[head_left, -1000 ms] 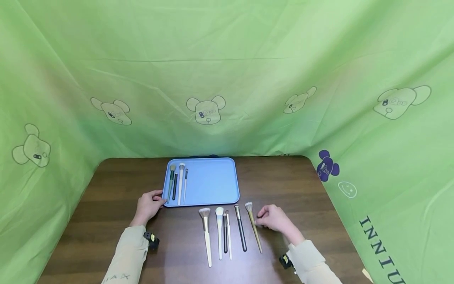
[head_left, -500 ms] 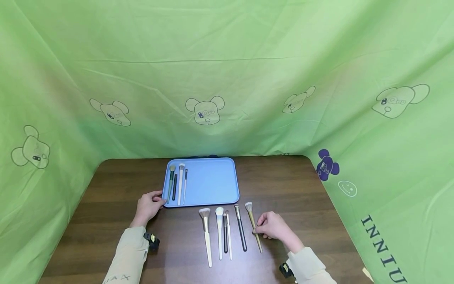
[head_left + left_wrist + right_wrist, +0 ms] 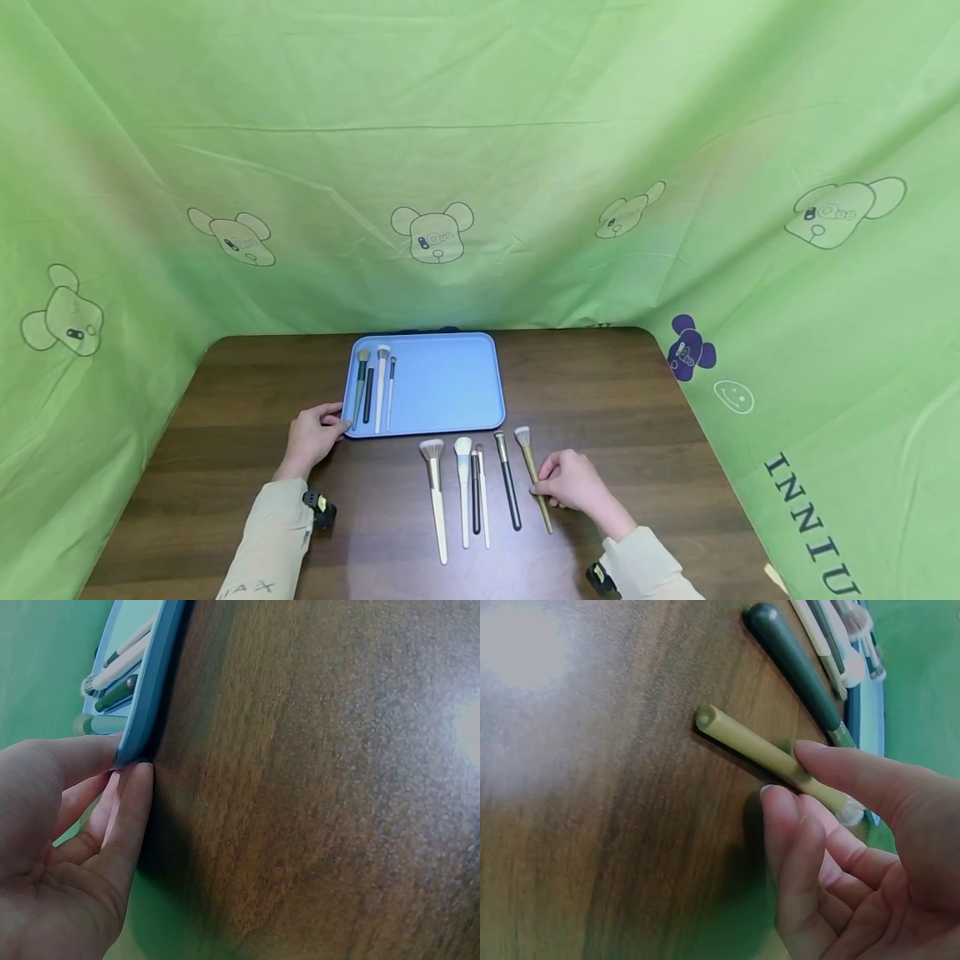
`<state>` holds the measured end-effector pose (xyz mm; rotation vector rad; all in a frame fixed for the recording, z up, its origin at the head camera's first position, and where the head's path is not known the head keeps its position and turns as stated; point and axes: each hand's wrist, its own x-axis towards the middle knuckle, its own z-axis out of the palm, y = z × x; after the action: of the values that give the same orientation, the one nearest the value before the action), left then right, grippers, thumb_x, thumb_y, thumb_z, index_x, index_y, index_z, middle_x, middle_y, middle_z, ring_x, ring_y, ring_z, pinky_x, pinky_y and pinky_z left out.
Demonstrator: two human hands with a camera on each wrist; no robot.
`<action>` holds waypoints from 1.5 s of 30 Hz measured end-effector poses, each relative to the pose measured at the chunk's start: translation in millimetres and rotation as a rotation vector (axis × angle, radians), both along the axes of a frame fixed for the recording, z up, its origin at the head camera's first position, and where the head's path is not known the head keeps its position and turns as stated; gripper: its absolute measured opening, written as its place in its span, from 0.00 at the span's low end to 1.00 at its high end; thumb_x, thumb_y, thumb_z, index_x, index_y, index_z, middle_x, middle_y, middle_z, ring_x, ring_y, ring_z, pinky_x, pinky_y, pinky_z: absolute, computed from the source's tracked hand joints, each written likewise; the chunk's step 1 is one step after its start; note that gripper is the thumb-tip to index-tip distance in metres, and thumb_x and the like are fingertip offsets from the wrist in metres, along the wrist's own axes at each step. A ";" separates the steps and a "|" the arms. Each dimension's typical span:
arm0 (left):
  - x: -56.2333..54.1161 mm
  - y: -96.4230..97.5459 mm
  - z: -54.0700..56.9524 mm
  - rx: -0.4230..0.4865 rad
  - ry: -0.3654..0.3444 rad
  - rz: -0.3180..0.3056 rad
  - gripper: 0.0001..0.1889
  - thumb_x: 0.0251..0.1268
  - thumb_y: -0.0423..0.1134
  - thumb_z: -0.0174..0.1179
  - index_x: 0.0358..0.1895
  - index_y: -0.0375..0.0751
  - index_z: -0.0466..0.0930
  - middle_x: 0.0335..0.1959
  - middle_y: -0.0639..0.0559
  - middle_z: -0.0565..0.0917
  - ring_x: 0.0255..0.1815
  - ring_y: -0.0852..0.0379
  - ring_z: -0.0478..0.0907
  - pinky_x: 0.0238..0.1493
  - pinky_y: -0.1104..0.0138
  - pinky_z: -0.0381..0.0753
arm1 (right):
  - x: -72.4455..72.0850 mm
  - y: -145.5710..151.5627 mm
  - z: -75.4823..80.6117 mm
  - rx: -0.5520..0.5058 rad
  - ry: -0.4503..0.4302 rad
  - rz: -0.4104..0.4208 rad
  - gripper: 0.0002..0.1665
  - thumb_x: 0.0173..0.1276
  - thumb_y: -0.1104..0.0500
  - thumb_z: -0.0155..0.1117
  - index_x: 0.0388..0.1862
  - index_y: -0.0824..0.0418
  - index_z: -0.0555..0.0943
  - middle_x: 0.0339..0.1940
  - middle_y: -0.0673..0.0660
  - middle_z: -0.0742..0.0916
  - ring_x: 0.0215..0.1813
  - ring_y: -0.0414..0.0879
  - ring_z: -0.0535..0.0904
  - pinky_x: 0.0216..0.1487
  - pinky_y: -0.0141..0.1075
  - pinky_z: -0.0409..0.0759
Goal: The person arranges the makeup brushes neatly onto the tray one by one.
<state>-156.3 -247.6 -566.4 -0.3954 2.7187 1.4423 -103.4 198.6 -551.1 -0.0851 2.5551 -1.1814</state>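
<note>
The left hand (image 3: 311, 437) grips the near left corner of a light blue tray (image 3: 450, 385), thumb on one side of the rim and fingers on the other in the left wrist view. Several makeup brushes lie in the tray's left part, among them a green-handled makeup brush (image 3: 359, 392). My right hand (image 3: 573, 482) has thumb and fingertips on either side of the handle of a gold makeup brush (image 3: 757, 750), pinching it about midway along. That brush lies slanted, bristles towards the tray. Left of it rests a black-handled makeup brush (image 3: 507, 483).
More makeup brushes lie in a row before the tray, including a wide one with a pale handle (image 3: 437, 500) and a white one (image 3: 463, 492). A green curtain (image 3: 435, 150) surrounds the brown wooden table (image 3: 600, 383) at the back and sides.
The right hand has come from beside the gold makeup brush onto its handle, thumb and fingers closing about it. The left hand stays at the tray corner.
</note>
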 end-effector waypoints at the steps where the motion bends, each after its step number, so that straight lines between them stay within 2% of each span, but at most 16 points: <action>1: 0.1 0.1 0.2 -0.001 -0.002 0.001 0.22 0.63 0.27 0.67 0.60 0.24 0.79 0.31 0.43 0.86 0.28 0.55 0.84 0.30 0.69 0.85 | 0.5 -0.7 0.0 0.000 0.004 -0.001 0.15 0.52 0.65 0.81 0.24 0.60 0.79 0.14 0.51 0.82 0.15 0.44 0.79 0.15 0.34 0.77; 9: -0.2 0.3 -0.2 -0.007 -0.002 0.002 0.21 0.65 0.29 0.67 0.60 0.25 0.79 0.31 0.43 0.85 0.27 0.55 0.83 0.30 0.69 0.84 | 4.1 -6.4 3.6 -0.004 0.044 -0.006 0.14 0.54 0.67 0.79 0.23 0.61 0.79 0.14 0.51 0.82 0.15 0.44 0.78 0.15 0.35 0.78; 17: 0.4 -0.2 -1.9 -0.015 0.005 -0.006 0.21 0.64 0.29 0.67 0.60 0.25 0.79 0.31 0.43 0.86 0.27 0.54 0.84 0.31 0.67 0.85 | 4.4 -6.9 4.5 0.044 0.094 -0.006 0.13 0.55 0.67 0.77 0.23 0.61 0.79 0.12 0.49 0.81 0.14 0.40 0.76 0.15 0.35 0.76; 22: 0.1 -0.2 -1.5 -0.021 0.004 -0.007 0.22 0.64 0.29 0.67 0.60 0.25 0.79 0.30 0.44 0.86 0.27 0.54 0.84 0.29 0.69 0.84 | 1.5 -5.6 4.7 0.066 0.122 -0.042 0.12 0.55 0.67 0.76 0.24 0.60 0.78 0.14 0.47 0.81 0.15 0.40 0.76 0.16 0.34 0.76; 28: 0.2 0.1 -0.5 -0.021 0.003 -0.010 0.22 0.64 0.29 0.67 0.60 0.25 0.79 0.30 0.44 0.85 0.26 0.54 0.84 0.29 0.68 0.84 | -2.5 -4.9 10.8 0.065 0.169 -0.079 0.13 0.54 0.67 0.77 0.24 0.61 0.78 0.17 0.48 0.83 0.18 0.40 0.78 0.22 0.34 0.78; 34: 0.1 -0.3 -0.4 -0.028 0.011 -0.008 0.22 0.64 0.29 0.67 0.60 0.25 0.79 0.30 0.44 0.86 0.26 0.55 0.84 0.28 0.71 0.82 | -4.9 -5.3 15.1 0.038 0.196 -0.078 0.09 0.54 0.68 0.77 0.32 0.65 0.83 0.20 0.50 0.86 0.20 0.40 0.80 0.25 0.35 0.79; 38: 0.1 -0.2 -0.4 -0.026 0.013 -0.008 0.22 0.64 0.29 0.66 0.60 0.25 0.79 0.31 0.43 0.86 0.26 0.55 0.84 0.28 0.70 0.82 | -6.6 -7.0 13.6 0.021 0.210 -0.076 0.13 0.56 0.68 0.76 0.41 0.67 0.87 0.21 0.49 0.88 0.20 0.39 0.80 0.25 0.34 0.78; 45: 0.9 -0.6 -1.1 -0.031 0.007 -0.011 0.22 0.65 0.30 0.66 0.61 0.25 0.79 0.31 0.44 0.86 0.26 0.55 0.84 0.28 0.70 0.81 | -11.2 -8.9 11.4 -0.023 0.178 -0.126 0.11 0.57 0.69 0.76 0.39 0.66 0.85 0.24 0.50 0.88 0.21 0.41 0.81 0.25 0.34 0.78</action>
<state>-155.4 -248.2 -567.4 -0.3765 2.7468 1.4034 -114.6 189.7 -539.8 -0.0361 2.7363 -1.3040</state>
